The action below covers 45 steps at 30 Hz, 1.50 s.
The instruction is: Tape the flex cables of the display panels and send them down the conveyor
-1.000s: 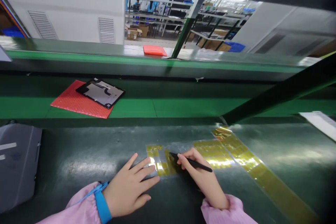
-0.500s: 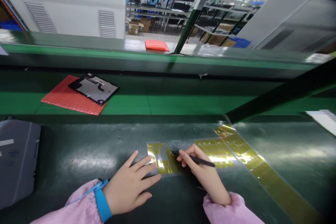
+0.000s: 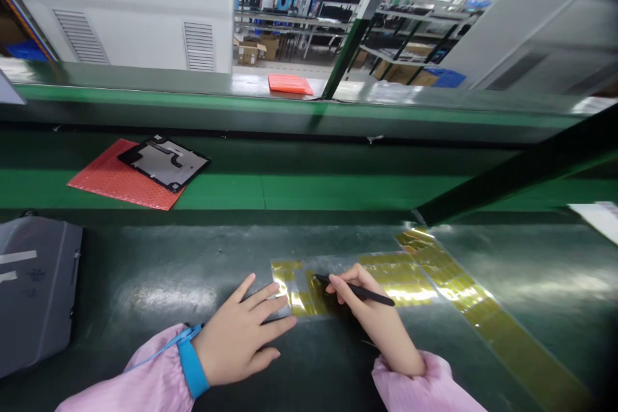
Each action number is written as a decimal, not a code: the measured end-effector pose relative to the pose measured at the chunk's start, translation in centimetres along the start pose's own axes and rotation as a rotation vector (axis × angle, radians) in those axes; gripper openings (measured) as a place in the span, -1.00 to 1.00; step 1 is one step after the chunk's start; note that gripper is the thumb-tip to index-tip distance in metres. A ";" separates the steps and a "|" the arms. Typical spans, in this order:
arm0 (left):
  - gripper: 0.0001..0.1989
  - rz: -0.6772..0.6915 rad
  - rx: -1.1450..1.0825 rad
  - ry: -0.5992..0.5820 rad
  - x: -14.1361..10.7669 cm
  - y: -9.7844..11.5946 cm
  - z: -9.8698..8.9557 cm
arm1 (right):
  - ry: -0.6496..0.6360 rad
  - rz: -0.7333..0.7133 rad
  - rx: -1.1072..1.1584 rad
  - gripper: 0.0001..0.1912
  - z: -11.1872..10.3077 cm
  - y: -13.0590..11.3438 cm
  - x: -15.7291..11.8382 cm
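Observation:
My right hand [image 3: 364,299] is closed on slim black tweezers [image 3: 371,296], held like a pen. Their tip touches or hovers just over a piece of amber tape on a clear backing sheet [image 3: 316,293]; I cannot tell which. My left hand [image 3: 246,331] lies flat with its fingers spread, fingertips at the sheet's left edge. It holds nothing, and a blue wrist strap [image 3: 192,360] circles that wrist. Further right on the sheet are more amber tape pieces [image 3: 396,277], partly hidden by my right hand. A long amber tape strip [image 3: 483,309] runs diagonally beside them.
A grey plastic bin [image 3: 41,296] stands at the left. On the green ledge behind, a flat black-framed panel [image 3: 167,164] rests on a red bubble bag [image 3: 116,183]. A dark slanted post [image 3: 521,167] meets the bench at right, near a white sheet [image 3: 596,219].
Both hands keep nearly the same pose, and the tweezers' tip stays at the same tape piece. The camera view has shifted slightly.

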State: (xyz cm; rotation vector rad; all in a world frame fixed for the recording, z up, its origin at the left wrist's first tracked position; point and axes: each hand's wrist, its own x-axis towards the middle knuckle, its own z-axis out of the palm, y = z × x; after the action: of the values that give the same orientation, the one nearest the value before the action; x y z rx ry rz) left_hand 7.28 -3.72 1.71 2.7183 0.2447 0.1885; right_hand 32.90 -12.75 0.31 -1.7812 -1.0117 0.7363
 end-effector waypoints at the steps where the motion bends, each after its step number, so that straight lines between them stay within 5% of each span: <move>1: -0.55 0.003 0.006 0.006 0.0 0.0 0.0 | -0.003 -0.003 0.001 -0.52 0.0 0.0 0.0; 45: -0.52 -0.041 -0.039 0.038 -0.4 0.4 0.4 | 0.033 0.070 0.455 -0.55 -0.3 -0.4 -0.9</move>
State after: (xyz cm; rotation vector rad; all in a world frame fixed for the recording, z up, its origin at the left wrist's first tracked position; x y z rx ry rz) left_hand 6.98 -4.35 1.43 2.6702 0.3041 0.2314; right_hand 32.64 -13.57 0.84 -1.4313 -0.6936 0.8972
